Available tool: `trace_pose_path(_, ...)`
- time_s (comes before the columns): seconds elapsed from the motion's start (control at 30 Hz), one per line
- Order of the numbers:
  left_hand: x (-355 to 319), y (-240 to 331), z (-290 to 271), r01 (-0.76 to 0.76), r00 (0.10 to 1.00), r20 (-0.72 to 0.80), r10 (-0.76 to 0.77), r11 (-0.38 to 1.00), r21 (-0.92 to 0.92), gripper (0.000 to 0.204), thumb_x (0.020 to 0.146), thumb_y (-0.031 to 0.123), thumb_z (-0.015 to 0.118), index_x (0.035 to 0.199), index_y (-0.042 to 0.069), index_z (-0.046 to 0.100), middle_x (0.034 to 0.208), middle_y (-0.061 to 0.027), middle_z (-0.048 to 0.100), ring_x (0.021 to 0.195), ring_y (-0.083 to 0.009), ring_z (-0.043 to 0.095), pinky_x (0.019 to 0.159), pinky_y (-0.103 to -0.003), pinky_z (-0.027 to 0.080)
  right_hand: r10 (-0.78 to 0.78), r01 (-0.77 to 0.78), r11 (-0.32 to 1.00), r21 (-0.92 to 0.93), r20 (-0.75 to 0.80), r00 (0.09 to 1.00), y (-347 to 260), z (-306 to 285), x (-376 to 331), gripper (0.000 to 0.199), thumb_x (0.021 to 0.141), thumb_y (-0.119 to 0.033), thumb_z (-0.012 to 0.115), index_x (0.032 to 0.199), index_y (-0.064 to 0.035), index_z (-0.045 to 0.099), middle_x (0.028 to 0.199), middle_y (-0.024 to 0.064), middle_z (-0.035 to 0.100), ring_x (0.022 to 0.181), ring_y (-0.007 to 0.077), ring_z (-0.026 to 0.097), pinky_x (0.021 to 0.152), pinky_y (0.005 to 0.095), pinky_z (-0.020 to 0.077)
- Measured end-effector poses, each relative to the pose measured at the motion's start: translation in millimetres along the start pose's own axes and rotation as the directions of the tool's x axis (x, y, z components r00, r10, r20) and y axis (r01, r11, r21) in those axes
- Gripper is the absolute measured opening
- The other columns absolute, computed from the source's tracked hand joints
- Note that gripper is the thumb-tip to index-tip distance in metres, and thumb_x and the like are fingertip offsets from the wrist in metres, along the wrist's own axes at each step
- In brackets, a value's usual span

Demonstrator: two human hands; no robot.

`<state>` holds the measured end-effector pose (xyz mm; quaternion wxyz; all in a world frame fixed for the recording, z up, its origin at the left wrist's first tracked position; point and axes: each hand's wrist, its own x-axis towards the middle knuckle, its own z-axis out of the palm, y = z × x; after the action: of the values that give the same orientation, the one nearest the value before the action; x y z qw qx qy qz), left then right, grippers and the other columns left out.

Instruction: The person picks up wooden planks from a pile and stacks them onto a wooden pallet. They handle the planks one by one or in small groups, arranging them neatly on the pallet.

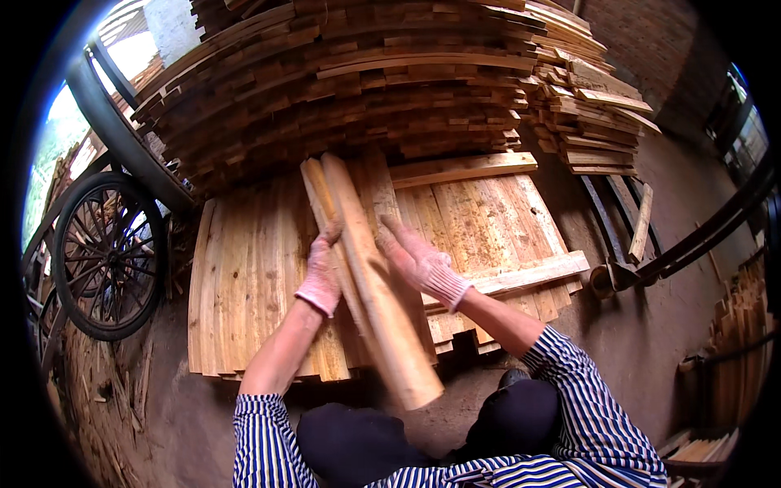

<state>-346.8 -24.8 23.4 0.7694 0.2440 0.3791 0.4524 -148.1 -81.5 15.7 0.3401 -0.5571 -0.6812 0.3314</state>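
Note:
A pair of long, pale wooden boards (370,268) stands tilted over the board stack, their near end sticking out past its front edge. On their left side, my left hand (322,268), in a pinkish work glove, grips the outer board, its fingers partly hidden. My right hand (421,259), gloved the same way, is just right of the boards with its fingers stretched out; I cannot tell whether it touches them. Beneath both hands lies a low stack of boards (244,276) laid side by side. Two crosswise strips, a far one (464,169) and a near one (521,276), rest on its right part.
A tall pile of stacked boards (342,89) rises behind. Another board pile (598,122) stands at the far right by metal rails (606,215). A spoked cart wheel (110,256) is on the left. Wood scraps (122,390) litter the floor there; more wood pieces (740,342) stand at right.

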Motion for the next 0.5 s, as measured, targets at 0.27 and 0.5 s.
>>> trace_pose_path(0.27, 19.3, -8.4, 61.8, 0.082, 0.991, 0.099, -0.091, 0.992, 0.093, 0.075, 0.093, 0.06, 0.067, 0.136, 0.001, 0.051, 0.123, -0.0178, 0.066, 0.11, -0.0319, 0.068, 0.092, -0.044, 0.06, 0.318, -0.261, 0.905, 0.335, -0.127, 0.94, 11.7, -70.6, -42.1, 0.096, 0.087, -0.036, 0.079, 0.164, -0.0263, 0.022, 0.152, 0.0279, 0.047, 0.051, 0.0079, 0.045, 0.039, 0.0209, 0.0423)
trace_pose_path(0.5, 35.1, -12.1, 29.2, 0.147, 0.97, 0.21, -0.126, 0.985, -0.088, 0.091, 0.097, 0.066, 0.053, 0.148, -0.005, 0.031, 0.141, -0.0279, 0.052, 0.123, -0.046, 0.061, 0.107, -0.052, 0.052, 0.284, -0.303, 0.859, -0.412, -0.107, 0.953, 59.6, -39.4, -0.3, 0.072, 0.105, -0.059, 0.039, 0.166, -0.0269, 0.018, 0.154, 0.0356, 0.038, 0.058, 0.0116, 0.054, 0.045, 0.026, 0.0465)
